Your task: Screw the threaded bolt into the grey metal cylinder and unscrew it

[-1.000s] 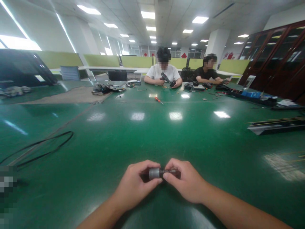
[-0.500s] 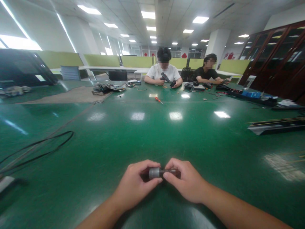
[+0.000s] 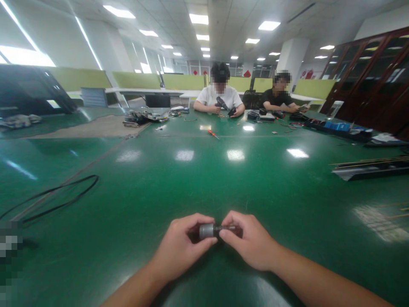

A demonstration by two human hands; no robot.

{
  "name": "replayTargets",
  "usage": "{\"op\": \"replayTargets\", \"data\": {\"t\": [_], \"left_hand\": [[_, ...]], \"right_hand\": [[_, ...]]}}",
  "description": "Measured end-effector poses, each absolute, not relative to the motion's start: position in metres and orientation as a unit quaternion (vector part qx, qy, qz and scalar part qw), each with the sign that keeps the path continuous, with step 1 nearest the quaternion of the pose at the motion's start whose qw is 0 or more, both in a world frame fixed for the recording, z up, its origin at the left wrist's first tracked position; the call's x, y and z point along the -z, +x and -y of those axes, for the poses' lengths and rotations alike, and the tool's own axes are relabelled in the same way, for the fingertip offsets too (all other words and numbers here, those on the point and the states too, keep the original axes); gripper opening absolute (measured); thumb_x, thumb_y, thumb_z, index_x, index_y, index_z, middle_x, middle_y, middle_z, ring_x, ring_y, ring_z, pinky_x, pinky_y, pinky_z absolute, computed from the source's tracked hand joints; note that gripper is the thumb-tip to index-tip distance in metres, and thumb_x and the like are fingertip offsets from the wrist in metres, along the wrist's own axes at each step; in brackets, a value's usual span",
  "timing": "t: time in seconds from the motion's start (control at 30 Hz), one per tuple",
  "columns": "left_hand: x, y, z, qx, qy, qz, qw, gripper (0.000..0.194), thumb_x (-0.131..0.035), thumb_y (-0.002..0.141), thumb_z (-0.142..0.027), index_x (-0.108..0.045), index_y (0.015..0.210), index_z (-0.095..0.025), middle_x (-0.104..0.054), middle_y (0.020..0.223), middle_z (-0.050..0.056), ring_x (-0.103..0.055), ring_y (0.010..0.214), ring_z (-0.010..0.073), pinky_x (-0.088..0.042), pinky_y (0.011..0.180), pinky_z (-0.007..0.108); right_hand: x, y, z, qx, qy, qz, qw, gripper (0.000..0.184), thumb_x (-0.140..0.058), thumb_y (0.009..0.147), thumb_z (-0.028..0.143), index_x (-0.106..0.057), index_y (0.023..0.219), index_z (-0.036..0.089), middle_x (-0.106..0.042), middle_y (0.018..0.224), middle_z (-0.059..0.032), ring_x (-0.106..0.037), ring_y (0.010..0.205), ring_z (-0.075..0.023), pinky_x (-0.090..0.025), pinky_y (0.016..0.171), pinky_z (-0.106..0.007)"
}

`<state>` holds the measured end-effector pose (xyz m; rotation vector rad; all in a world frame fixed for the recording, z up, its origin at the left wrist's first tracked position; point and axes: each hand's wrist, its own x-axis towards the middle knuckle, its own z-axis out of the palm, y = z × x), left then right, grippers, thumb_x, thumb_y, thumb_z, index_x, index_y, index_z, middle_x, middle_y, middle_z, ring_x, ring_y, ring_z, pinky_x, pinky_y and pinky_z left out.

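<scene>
Low over the green table, near its front edge, both my hands meet around a small grey metal cylinder with a dark, thinner shaft sticking out to the right. My left hand pinches the cylinder between thumb and fingers. My right hand is closed on the dark shaft end. The part lies level, just above the table top.
A black cable loops on the table at the left. Flat dark strips lie at the right. Across the table two people sit working among tools, with a red-handled screwdriver in front of them.
</scene>
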<state>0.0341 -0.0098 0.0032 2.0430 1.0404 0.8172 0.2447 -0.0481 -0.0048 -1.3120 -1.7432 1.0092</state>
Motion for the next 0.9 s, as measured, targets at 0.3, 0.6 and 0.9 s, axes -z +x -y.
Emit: {"op": "replayTargets", "data": {"t": [0.3,0.6,0.9], "left_hand": [[-0.0003,0.0324,0.0093,-0.319,0.788,-0.404,0.338,0.022,-0.077,0.075,-0.024,-0.074,0.097,-0.023,-0.077,0.09,0.0,-0.072,0.082,0.0182,-0.054,0.074,0.025],[-0.002,0.0325,0.0106,-0.32,0.777,-0.412,0.353,0.023,-0.077,0.075,-0.024,-0.073,0.097,-0.022,-0.077,0.089,0.001,-0.072,0.08,0.0173,-0.054,0.074,0.023],[-0.0022,0.031,0.0108,-0.315,0.786,-0.408,0.341,0.023,-0.077,0.075,-0.024,-0.074,0.098,-0.023,-0.077,0.09,0.001,-0.072,0.081,0.0176,-0.055,0.073,0.023]], "right_hand": [[0.0027,0.2445,0.0479,-0.394,-0.507,0.676,0.363,0.01,-0.062,0.088,0.026,-0.063,0.084,0.017,-0.058,0.065,0.0041,-0.051,0.059,-0.0107,-0.034,0.056,-0.021],[0.0037,0.2449,0.0476,-0.399,-0.508,0.673,0.36,0.009,-0.063,0.088,0.026,-0.063,0.085,0.017,-0.058,0.066,0.0041,-0.051,0.059,-0.0107,-0.035,0.056,-0.021],[0.0048,0.2453,0.0476,-0.412,-0.502,0.666,0.367,0.009,-0.062,0.088,0.025,-0.062,0.085,0.017,-0.057,0.065,0.0047,-0.05,0.058,-0.0104,-0.034,0.055,-0.021]]}}
